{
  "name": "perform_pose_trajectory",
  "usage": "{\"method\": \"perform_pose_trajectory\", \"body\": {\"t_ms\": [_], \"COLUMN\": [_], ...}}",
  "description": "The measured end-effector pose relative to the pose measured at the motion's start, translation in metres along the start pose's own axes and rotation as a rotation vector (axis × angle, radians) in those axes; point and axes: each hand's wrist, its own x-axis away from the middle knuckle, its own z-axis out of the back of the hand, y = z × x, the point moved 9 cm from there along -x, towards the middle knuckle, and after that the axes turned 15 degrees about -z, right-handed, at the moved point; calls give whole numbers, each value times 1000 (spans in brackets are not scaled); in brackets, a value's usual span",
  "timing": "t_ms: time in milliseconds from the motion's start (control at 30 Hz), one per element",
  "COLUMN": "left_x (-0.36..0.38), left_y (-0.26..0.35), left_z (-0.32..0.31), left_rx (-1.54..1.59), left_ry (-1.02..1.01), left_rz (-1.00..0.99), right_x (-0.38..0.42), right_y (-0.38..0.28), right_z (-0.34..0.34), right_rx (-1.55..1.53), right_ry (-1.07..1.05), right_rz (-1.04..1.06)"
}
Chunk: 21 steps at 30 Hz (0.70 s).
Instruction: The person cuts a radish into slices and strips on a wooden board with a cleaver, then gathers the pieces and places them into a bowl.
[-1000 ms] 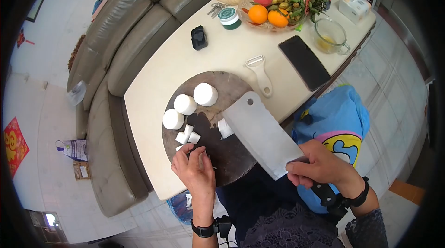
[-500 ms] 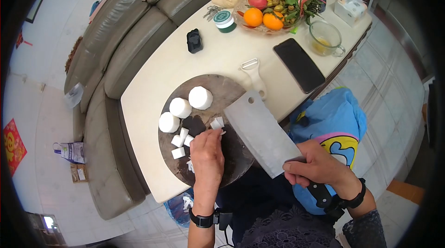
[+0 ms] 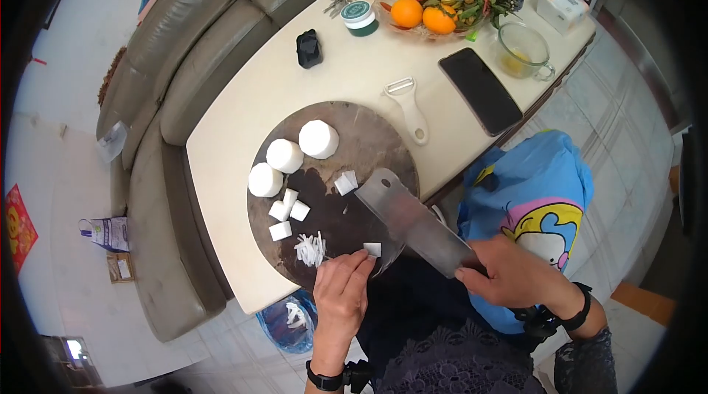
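Note:
My right hand (image 3: 505, 269) grips the handle of a cleaver (image 3: 413, 223), its blade tilted over the right side of the round wooden chopping board (image 3: 343, 228). Near the board's front edge, the closed fingers of my left hand (image 3: 344, 289) are at a small white radish slice (image 3: 372, 249), apart from the blade. A few thin slices (image 3: 345, 182) lie mid-board. Left of them are several radish blocks (image 3: 280, 230) and a pile of thin strips (image 3: 310, 249). Three thick radish rounds (image 3: 318, 139) stand at the board's far left.
Beyond the board lie a white peeler (image 3: 408, 110), a phone (image 3: 481, 92) and a black object (image 3: 309, 49). A fruit bowl (image 3: 413, 34), a green-lidded jar (image 3: 360, 18) and a glass cup (image 3: 522, 53) are farther back. A blue bag (image 3: 527, 187) is at the right, below the table edge.
My left hand has moved from the slices mid-board toward the near edge, with a slice now at its fingertips. The strip pile is uncovered. The cleaver has turned, its blade showing narrower.

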Motion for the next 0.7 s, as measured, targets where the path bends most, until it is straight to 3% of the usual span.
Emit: {"method": "perform_pose_trajectory", "body": {"t_ms": [167,267,367,533,700], "left_x": [9,12,18,33,37], "left_y": [-2,-7,-4,5,4], "left_z": [5,14,8,7,4], "left_rx": [-76,-163,-27,-5,36], "left_ry": [8,34,15,44,55], "left_rz": [-22,62,64,35,56], "right_x": [15,21,29,44,44], "right_y": [-14,-20,-22,-40,-51], "right_z": [0,-4,-17,-46,-52], "right_rx": [336,450,516,724,678], "right_ry": [129,93,47,-97,-136], "right_rz": [15,-12,-6,144,87]}}
